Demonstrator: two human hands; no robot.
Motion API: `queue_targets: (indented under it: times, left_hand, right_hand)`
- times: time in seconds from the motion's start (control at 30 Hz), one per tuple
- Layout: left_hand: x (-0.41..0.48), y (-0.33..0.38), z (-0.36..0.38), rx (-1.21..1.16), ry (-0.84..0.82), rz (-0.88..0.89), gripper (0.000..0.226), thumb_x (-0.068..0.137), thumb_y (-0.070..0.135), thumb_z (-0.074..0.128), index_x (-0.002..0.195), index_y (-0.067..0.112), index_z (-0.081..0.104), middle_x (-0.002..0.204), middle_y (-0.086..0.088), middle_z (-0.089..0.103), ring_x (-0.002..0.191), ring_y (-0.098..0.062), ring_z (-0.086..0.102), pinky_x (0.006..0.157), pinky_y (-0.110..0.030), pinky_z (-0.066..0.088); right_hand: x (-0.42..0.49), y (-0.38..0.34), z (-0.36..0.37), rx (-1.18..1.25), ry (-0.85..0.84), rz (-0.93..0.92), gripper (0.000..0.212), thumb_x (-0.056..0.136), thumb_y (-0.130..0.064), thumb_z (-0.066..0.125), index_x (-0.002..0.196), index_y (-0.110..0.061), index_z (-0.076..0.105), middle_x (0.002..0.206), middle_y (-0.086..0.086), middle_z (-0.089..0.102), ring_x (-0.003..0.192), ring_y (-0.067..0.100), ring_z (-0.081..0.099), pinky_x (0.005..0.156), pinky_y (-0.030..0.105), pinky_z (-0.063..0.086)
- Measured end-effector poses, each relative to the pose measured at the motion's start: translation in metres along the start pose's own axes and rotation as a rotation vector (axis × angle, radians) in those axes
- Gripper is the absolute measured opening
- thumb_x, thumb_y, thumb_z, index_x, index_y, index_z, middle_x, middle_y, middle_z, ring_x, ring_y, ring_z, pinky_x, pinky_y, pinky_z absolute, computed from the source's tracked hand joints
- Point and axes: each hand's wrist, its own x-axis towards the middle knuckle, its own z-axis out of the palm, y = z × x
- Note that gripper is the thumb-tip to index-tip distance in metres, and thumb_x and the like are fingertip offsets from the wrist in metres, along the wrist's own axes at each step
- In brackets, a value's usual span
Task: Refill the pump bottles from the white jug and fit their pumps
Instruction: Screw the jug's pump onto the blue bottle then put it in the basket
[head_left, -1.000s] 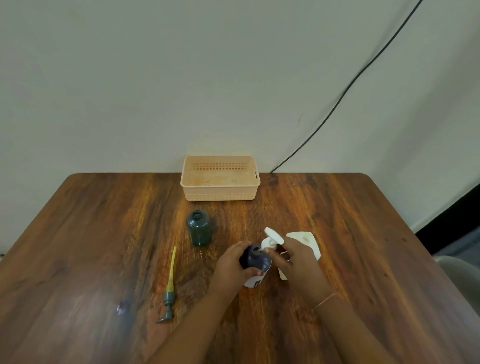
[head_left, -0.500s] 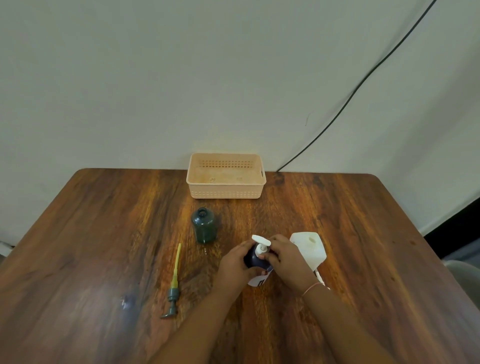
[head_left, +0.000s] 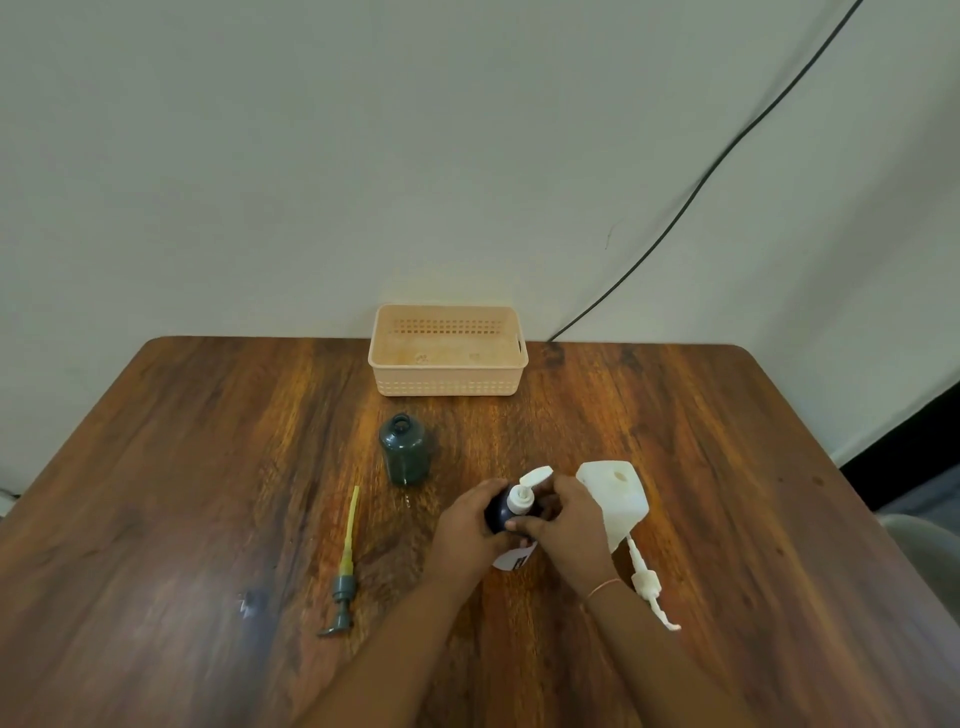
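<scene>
Pump fitting on the dark blue bottle (head_left: 501, 512) looks like the step in hand. That bottle stands on the table (head_left: 208, 467), a little toward the near edge from its middle, with a white pump (head_left: 524, 493) seated in its neck, spout pointing away toward the far edge. The left hand (head_left: 467, 535) is wrapped around the bottle's body, holding it upright. The right hand (head_left: 563, 522) curls in from the other side, fingers closed around the collar under the pump head, wrist bent as for twisting. Whether the collar is fully tight cannot be told.

Just right of the hands stands the white jug (head_left: 615, 493), with a second white pump (head_left: 649, 584) lying beside it toward the near edge. The green bottle (head_left: 405, 449) stands open nearer the basket (head_left: 447, 384) at the far edge; its green pump (head_left: 345, 566) lies flat to the left. Next, probably, the green bottle needs attention, and its long tube must be threaded straight into the narrow neck.
</scene>
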Motion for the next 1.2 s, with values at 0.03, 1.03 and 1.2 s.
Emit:
queue_targets:
  times: [0.03, 1.03, 1.2]
  left_hand:
    - [0.000, 0.000, 0.000, 0.003, 0.001, 0.001, 0.060, 0.066, 0.024, 0.079, 0.121, 0.023, 0.056, 0.116, 0.009, 0.062, 0.102, -0.004, 0.054, 0.082, -0.011, 0.041]
    - [0.000, 0.000, 0.000, 0.010, -0.010, -0.010, 0.065, 0.065, 0.019, 0.079, 0.125, 0.022, 0.054, 0.120, 0.006, 0.061, 0.105, -0.005, 0.054, 0.084, -0.010, 0.040]
    - [0.001, -0.001, 0.001, -0.004, -0.013, -0.019, 0.066, 0.064, 0.017, 0.079, 0.125, 0.021, 0.055, 0.122, 0.007, 0.060, 0.106, -0.004, 0.053, 0.080, -0.003, 0.036]
  right_hand:
    - [0.000, 0.001, 0.000, 0.017, -0.032, -0.008, 0.031, 0.070, -0.016, 0.077, 0.095, -0.018, 0.059, 0.091, -0.004, 0.059, 0.084, 0.011, 0.056, 0.067, 0.012, 0.041]
    - [0.004, -0.003, -0.007, 0.172, -0.191, 0.005, 0.033, 0.078, 0.000, 0.066, 0.110, -0.011, 0.063, 0.108, 0.007, 0.061, 0.103, 0.022, 0.056, 0.084, 0.023, 0.047]
    - [0.002, -0.006, -0.001, 0.132, -0.072, 0.058, 0.023, 0.073, -0.007, 0.073, 0.083, -0.022, 0.058, 0.092, 0.006, 0.061, 0.086, 0.017, 0.056, 0.070, 0.023, 0.047]
